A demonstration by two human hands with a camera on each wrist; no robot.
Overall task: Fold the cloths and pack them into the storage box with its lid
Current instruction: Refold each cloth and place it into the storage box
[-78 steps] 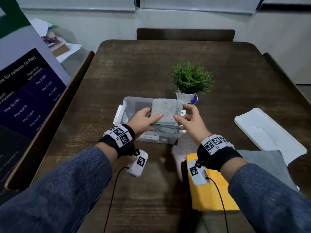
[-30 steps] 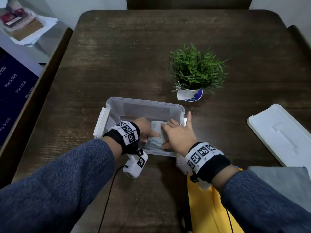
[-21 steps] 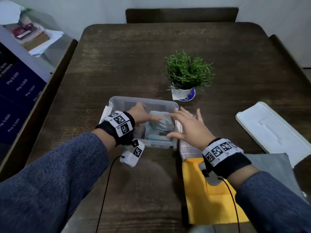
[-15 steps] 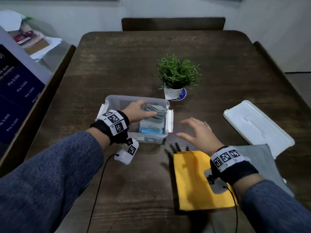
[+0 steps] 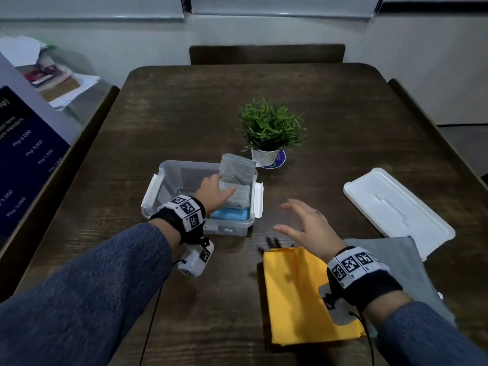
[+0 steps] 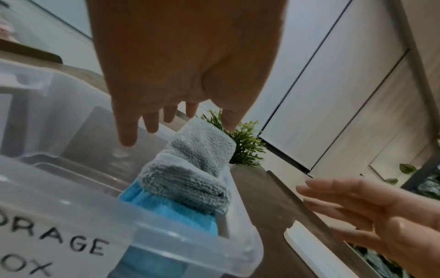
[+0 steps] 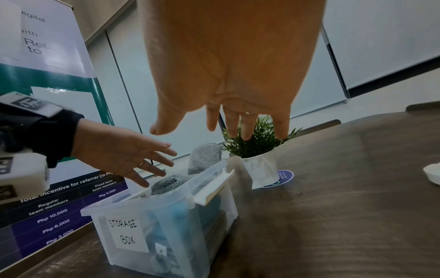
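Note:
The clear storage box (image 5: 161, 192) stands mid-table, labelled "STORAGE BOX" (image 7: 127, 232). Inside it a folded grey towel (image 5: 235, 194) lies on a blue cloth (image 5: 230, 214); the towel's far end (image 5: 238, 170) sticks up above the rim. My left hand (image 5: 223, 190) reaches into the box with straight fingers on or just over the towel (image 6: 190, 165). My right hand (image 5: 287, 217) hovers open and empty over the table, right of the box. A yellow cloth (image 5: 298, 297) and a flat grey cloth (image 5: 396, 260) lie near me. The white lid (image 5: 396, 210) lies to the right.
A small potted plant (image 5: 270, 130) stands just behind the box's right corner. A chair back (image 5: 266, 54) is at the far table edge. A blue banner (image 5: 23, 154) leans along the left side. The table (image 5: 184, 107) is dark wood.
My right hand has come out of the box and moved right, over the table. The grey towel's far end has sprung up. My left hand stays at the towel.

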